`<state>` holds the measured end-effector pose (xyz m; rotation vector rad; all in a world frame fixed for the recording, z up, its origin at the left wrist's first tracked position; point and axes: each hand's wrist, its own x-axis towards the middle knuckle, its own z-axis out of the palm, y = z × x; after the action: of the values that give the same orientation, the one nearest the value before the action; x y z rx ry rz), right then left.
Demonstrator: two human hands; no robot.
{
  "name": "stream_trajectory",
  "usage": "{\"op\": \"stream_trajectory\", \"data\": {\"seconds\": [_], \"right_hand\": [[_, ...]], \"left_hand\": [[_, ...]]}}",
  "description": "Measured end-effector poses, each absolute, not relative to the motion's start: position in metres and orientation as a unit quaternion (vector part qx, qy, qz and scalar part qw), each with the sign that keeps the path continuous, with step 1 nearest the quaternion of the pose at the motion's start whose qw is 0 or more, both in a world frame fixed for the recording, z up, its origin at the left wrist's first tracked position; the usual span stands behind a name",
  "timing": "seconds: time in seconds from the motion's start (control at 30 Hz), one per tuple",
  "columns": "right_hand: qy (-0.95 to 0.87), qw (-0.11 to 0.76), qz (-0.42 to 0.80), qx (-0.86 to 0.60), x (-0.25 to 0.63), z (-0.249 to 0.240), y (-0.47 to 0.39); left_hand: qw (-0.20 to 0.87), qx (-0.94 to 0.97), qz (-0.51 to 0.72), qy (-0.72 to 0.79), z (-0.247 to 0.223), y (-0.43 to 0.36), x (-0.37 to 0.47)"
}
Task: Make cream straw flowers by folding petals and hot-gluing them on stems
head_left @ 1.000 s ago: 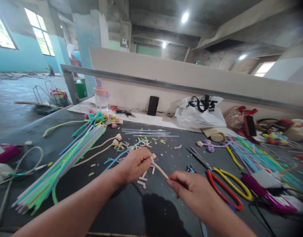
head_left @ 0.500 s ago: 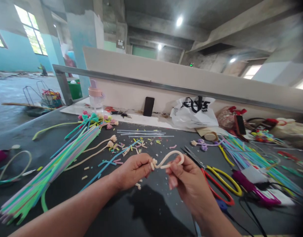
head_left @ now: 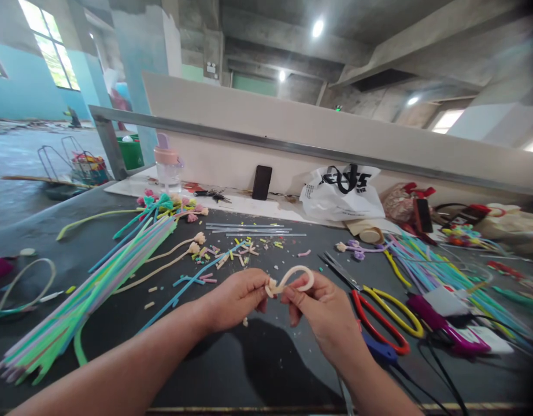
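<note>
A cream-coloured pipe cleaner (head_left: 302,269) is bent into a loop between my two hands, above the dark tabletop. My left hand (head_left: 243,297) pinches its knotted, bunched end between thumb and fingers. On the other side, my right hand (head_left: 312,297) is closed on the curved length, close to the left fingertips. Two cream stems with flower-like heads (head_left: 194,248) lie to the left of the hands. Right of my right hand rest scissors (head_left: 359,289) with one red and one yellow handle.
Small cut pieces (head_left: 249,248) are scattered beyond my hands. Bundled coloured pipe cleaners (head_left: 106,283) lie at left, others (head_left: 416,263) at right. A purple glue gun (head_left: 451,326) with cables lies at right. A phone (head_left: 262,182), a bottle (head_left: 168,167) and a white bag (head_left: 342,193) stand along the back.
My right hand has moved left, nearer to my left hand, and the pipe cleaner's loop has shifted and turned slightly. The left hand keeps its pinch.
</note>
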<state>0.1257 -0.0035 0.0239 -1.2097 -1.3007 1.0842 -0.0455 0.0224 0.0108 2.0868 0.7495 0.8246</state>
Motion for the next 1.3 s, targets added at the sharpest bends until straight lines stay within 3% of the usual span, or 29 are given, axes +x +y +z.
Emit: {"op": "stream_trajectory", "data": {"seconds": [0.17,0.43,0.73,1.0,1.17,1.3], "right_hand": [[-0.595,0.451,0.399,-0.532,0.129,0.023,-0.006],[-0.666,0.368,0.335,-0.556,0.135,0.024,-0.008],[-0.611,0.284,0.522,-0.523,0.133,0.021,0.000],[-0.536,0.407,0.539,-0.506,0.123,0.011,0.001],[-0.471,0.406,0.627,-0.469,0.116,0.007,-0.005],[-0.494,0.426,0.583,-0.484,0.113,0.005,-0.006]], "left_hand": [[0.346,0.844,0.271,0.308,0.018,0.019,-0.044],[0.406,0.847,0.205,0.276,0.020,0.018,-0.046],[0.535,0.774,0.195,0.277,0.009,0.017,-0.038],[0.362,0.769,0.383,0.362,0.002,0.023,-0.035],[0.245,0.790,0.434,0.357,-0.001,0.022,-0.032],[0.221,0.804,0.433,0.342,0.000,0.018,-0.032]]}}
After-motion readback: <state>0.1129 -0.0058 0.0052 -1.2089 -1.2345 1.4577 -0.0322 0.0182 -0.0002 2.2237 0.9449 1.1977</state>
